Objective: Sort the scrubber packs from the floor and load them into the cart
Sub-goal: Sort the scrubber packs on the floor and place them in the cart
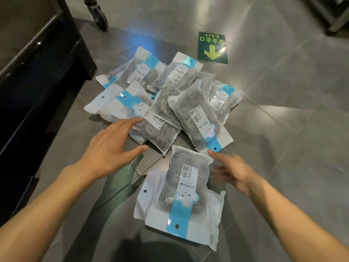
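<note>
While the loose pile of scrubber packs (175, 103) lies on the floor (283, 110), a small neat stack (181, 201) sits nearer, probably already sorted; left hand (111, 146) and right hand (232, 171) reach spread wide, grasping nothing.

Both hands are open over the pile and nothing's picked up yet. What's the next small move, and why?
Probably close the left hand on the pack at its fingertips. That pack lies at the pile's near edge, already under the hand. The right hand is blurred and empty, beside the small near stack, where the pack could then go.
</note>
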The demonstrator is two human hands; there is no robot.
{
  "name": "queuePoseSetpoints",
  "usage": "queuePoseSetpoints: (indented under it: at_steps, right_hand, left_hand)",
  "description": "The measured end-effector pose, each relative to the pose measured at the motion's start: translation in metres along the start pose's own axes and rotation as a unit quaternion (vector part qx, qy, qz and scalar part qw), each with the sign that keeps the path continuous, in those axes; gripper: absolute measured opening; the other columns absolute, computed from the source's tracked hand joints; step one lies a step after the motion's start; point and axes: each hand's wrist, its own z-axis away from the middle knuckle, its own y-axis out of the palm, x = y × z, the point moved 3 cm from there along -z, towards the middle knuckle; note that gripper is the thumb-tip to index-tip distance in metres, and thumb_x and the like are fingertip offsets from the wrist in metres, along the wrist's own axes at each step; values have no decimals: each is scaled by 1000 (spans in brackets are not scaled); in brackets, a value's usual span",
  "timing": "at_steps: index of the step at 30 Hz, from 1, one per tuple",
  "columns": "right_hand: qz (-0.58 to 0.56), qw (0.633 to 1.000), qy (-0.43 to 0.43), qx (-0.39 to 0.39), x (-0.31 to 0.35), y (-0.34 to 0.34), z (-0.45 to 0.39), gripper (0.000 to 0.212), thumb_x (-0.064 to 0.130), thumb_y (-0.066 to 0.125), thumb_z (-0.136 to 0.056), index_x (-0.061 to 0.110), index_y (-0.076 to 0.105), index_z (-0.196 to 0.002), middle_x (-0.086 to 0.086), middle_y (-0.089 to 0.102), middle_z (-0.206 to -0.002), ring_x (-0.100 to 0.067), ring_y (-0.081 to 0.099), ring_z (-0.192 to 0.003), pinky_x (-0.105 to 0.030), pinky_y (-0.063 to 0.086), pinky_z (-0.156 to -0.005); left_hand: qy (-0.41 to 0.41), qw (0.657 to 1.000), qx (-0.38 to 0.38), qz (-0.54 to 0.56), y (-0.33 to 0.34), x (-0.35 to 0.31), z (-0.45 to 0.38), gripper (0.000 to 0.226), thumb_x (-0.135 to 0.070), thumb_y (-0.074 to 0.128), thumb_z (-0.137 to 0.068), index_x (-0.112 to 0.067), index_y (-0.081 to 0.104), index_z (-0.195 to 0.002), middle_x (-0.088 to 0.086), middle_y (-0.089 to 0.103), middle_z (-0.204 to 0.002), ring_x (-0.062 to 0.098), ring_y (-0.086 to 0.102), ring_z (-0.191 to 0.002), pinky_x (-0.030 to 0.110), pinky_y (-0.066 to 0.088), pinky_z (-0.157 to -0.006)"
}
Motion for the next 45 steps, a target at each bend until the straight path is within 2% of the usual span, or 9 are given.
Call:
queuePoseSetpoints:
  at_steps: [3, 6, 9, 13, 21, 24, 31, 38, 45]
  right_hand:
    - [-39, 997, 65, 24, -23, 25, -14, 61, 50, 86, -73, 6, 64, -109, -14, 67, -90, -27, 66, -74, -31, 57, -60]
    - [-84, 992, 77, 47, -30, 46, -11, 26, 25, 82, -86, 9, 65, -97, -6, 70, -65, -18, 66, -50, -25, 52, -44]
    - [-122, 987, 82, 62, -32, 63, -6, 19, 7, 81, -85, 5, 63, -90, -10, 74, -69, -17, 70, -47, -26, 53, -39]
    - [-147, 981, 89, 94, -33, 75, -8, 21, 9, 79, -86, 3, 69, -103, -15, 79, -85, -25, 76, -71, -40, 64, -68]
    - [-245, 953, -3, 177, -21, 14, 10, 35, 7, 69, -83, -3, 69, -117, -24, 75, -109, -32, 76, -86, -42, 64, -73]
    - [-241, 955, -71, 160, -5, -17, 20, 35, 10, 69, -80, 0, 69, -114, -21, 77, -104, -29, 77, -83, -39, 63, -68]
    - [-207, 967, -142, 39, 2, -57, 29, 38, 3, 72, -84, 0, 66, -121, -15, 78, -101, -22, 76, -80, -33, 63, -69]
    - [-205, 962, -179, -3, 0, -60, 33, 32, 1, 74, -83, 8, 66, -113, -10, 79, -100, -22, 76, -85, -31, 62, -70]
    - [-209, 957, -198, 30, 19, -59, 36, 47, 9, 78, -70, 4, 66, -115, -12, 78, -99, -23, 76, -83, -32, 62, -69]
  left_hand:
    - [2, 1000, -2, 0, 6, 7, 5, 86, -76, 43, -79, -32, 37, -152, -7, 51, -149, 19, 49, -135, 44, 45, -104]
    - [-6, 1000, 13, -6, 11, 13, 13, 87, -77, 41, -78, -32, 37, -152, -6, 50, -150, 21, 50, -135, 45, 46, -104]
    - [-14, 1000, 27, -6, 19, 15, 20, 87, -79, 40, -77, -34, 36, -152, -6, 50, -150, 21, 51, -135, 45, 47, -106]
    - [-8, 999, 46, -3, 31, 19, 20, 88, -80, 40, -77, -35, 34, -152, -6, 50, -151, 20, 50, -136, 46, 47, -107]
    - [0, 989, 142, 47, 88, 13, 17, 85, -69, 62, -84, -28, 37, -153, -4, 47, -152, 19, 48, -138, 42, 42, -112]
    - [70, 966, 249, -11, 129, -15, 13, 109, -88, 51, -68, -27, 31, -156, -5, 43, -154, 18, 45, -139, 41, 38, -115]
    - [183, 905, 352, -156, 186, -81, 6, 91, -78, 69, -66, -31, 46, -140, -1, 50, -134, 21, 46, -122, 41, 38, -108]
    - [124, 810, 552, -154, 199, -82, 16, 74, -61, 90, -56, -29, 59, -115, -3, 68, -124, 24, 62, -110, 41, 51, -99]
    - [-23, 914, 376, 152, 133, -42, 5, 56, -40, 90, -68, -34, 57, -113, -9, 76, -105, 3, 74, -86, 32, 63, -79]
